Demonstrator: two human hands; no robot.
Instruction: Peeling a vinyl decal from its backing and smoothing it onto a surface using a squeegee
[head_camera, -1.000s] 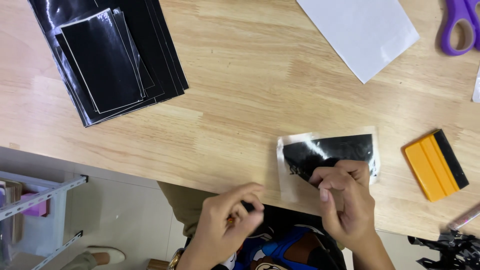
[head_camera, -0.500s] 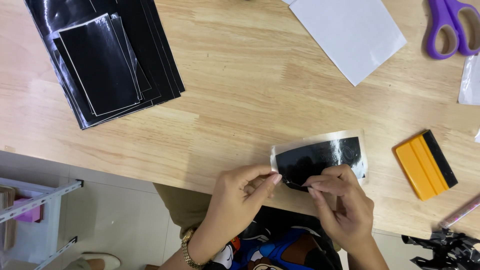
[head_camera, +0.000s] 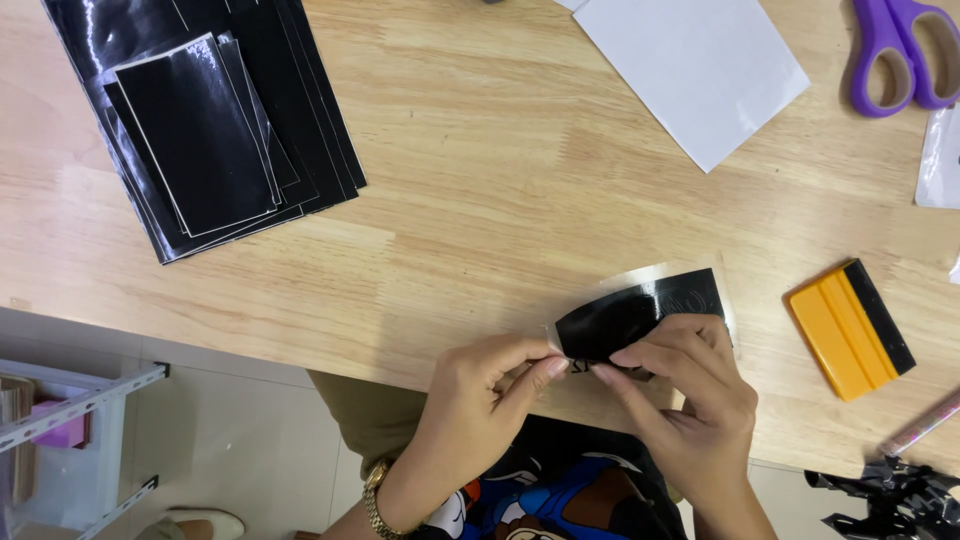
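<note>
Left hand (head_camera: 480, 400) moved from table edge onto glossy black film piece (head_camera: 640, 312); now pinches its left corner. Right hand (head_camera: 685, 400) shifted lower, film curling up.

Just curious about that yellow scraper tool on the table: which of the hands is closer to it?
Right. The right hand is just left of the yellow squeegee, pinching the black film piece; the left hand lies farther left.

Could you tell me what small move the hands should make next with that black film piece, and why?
Probably peel gently: the left hand pinches the corner of the black film, the right hand presses its lower edge, and its pale backing shows only at the rim.
</note>
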